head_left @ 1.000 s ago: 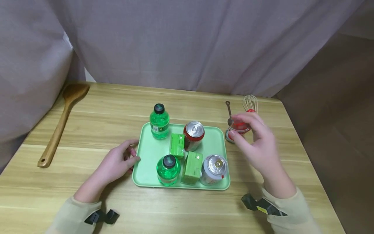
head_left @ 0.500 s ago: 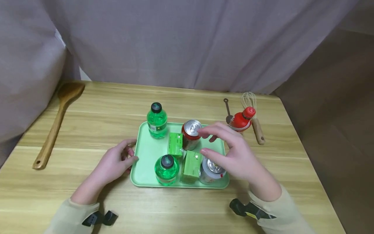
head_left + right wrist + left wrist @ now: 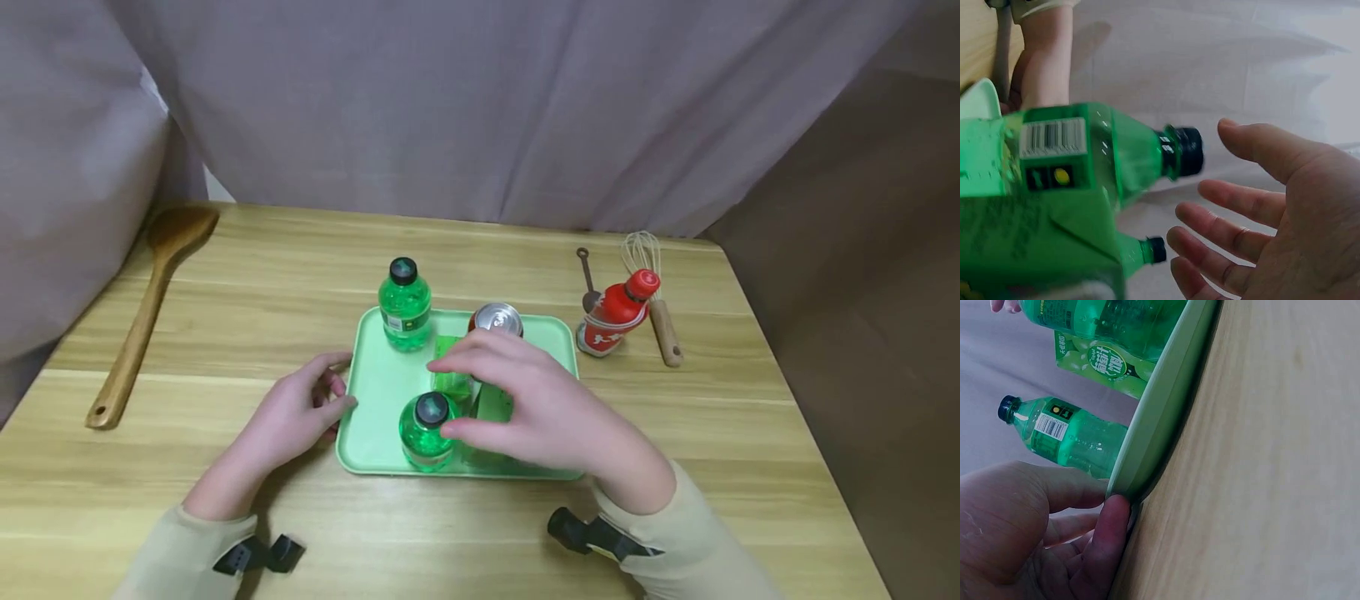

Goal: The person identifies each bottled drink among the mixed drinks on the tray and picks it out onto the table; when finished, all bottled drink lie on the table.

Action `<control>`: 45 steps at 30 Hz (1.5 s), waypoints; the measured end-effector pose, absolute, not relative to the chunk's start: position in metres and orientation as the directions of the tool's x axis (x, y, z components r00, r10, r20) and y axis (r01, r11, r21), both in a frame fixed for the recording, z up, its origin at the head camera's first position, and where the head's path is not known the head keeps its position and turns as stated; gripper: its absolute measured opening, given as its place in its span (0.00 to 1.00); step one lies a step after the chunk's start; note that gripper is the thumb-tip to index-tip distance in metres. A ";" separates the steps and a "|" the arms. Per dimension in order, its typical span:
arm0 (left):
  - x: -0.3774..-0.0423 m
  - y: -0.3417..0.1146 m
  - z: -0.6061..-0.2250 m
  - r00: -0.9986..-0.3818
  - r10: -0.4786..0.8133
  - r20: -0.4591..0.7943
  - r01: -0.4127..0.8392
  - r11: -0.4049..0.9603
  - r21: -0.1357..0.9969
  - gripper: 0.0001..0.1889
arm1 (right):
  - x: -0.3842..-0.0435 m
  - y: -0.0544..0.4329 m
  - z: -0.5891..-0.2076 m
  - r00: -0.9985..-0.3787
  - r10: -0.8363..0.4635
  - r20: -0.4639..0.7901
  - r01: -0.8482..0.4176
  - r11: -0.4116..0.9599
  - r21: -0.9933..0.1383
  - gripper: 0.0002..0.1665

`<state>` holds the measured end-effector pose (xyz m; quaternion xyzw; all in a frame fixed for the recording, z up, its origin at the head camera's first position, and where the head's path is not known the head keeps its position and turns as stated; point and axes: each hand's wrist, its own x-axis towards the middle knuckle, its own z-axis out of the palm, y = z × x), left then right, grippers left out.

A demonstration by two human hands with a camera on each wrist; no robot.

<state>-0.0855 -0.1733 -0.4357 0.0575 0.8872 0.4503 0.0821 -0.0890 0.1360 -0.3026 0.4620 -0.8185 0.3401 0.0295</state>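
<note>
Tray (image 3: 382,375) is pale green; near bottle (image 3: 426,442) translucent green, black cap (image 3: 432,409); can (image 3: 497,317) silver-topped, apparently red-sided; tabletop (image 3: 300,283) tan, wood-grained.

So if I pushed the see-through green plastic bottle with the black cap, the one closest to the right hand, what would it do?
The bottle might tip, since it's taller than wide. Once down, its round body could roll, though the pale green rectangular tray has a raised rim that might stop it.
</note>
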 end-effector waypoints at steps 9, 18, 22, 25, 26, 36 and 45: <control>-0.089 -0.173 -0.433 -0.981 0.178 -0.077 0.046 0.600 0.799 0.29 | -0.085 0.120 -0.315 -0.597 -0.747 0.293 -0.774 0.440 -0.456 0.26; -0.088 -0.172 -0.432 -0.982 0.181 -0.059 0.064 0.607 0.792 0.28 | -0.086 0.116 -0.322 -0.611 -0.745 0.270 -0.751 0.435 -0.497 0.21; -0.088 -0.172 -0.432 -0.981 0.184 -0.067 0.057 0.598 0.800 0.28 | -0.088 0.117 -0.325 -0.602 -0.747 0.280 -0.752 0.413 -0.514 0.20; -0.087 -0.171 -0.433 -0.979 0.191 -0.073 0.053 0.583 0.810 0.29 | -0.090 0.118 -0.328 -0.600 -0.748 0.282 -0.750 0.405 -0.523 0.20; -0.086 -0.171 -0.433 -0.979 0.190 -0.071 0.055 0.585 0.809 0.29 | -0.090 0.118 -0.329 -0.600 -0.747 0.286 -0.750 0.401 -0.526 0.21; -0.086 -0.173 -0.435 -0.981 0.183 -0.071 0.053 0.597 0.800 0.28 | -0.091 0.116 -0.333 -0.574 -0.739 0.353 -0.774 0.348 -0.529 0.19; -0.087 -0.172 -0.432 -0.980 0.184 -0.070 0.053 0.589 0.806 0.28 | -0.090 0.113 -0.333 -0.551 -0.718 0.425 -0.805 0.321 -0.499 0.16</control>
